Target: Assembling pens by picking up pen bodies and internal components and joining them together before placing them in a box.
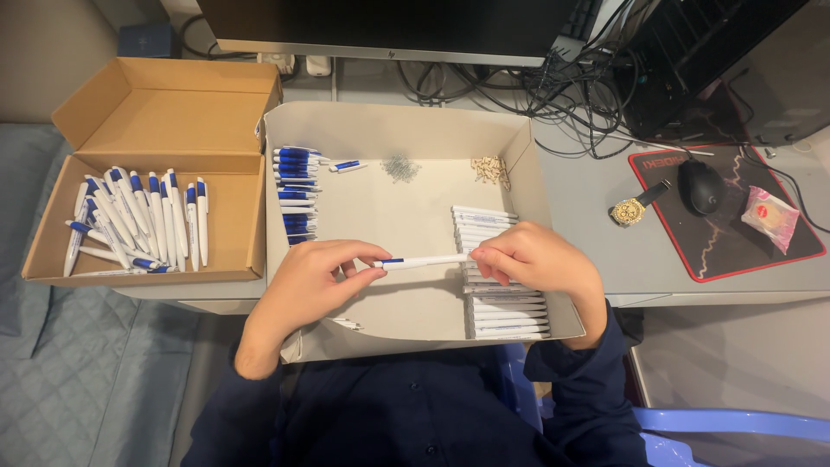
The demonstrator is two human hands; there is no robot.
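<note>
Both my hands hold one white pen with a blue band (424,260) level over a shallow white cardboard tray (398,130). My left hand (311,290) pinches its blue end, my right hand (540,259) grips the white barrel end. Under my right hand lies a column of white pen barrels (506,311). A stack of blue pen parts (296,190) runs along the tray's left side. A heap of small metal springs (400,167) and a heap of small beige parts (490,169) lie at the tray's far end.
A brown cardboard box (164,104) to the left holds several finished white and blue pens (138,220). To the right are a red-edged mouse pad (761,251), a black mouse (701,187), a gold wristwatch (634,208) and a pink wrapped snack (769,216). A monitor (380,26) and cables (553,86) sit behind.
</note>
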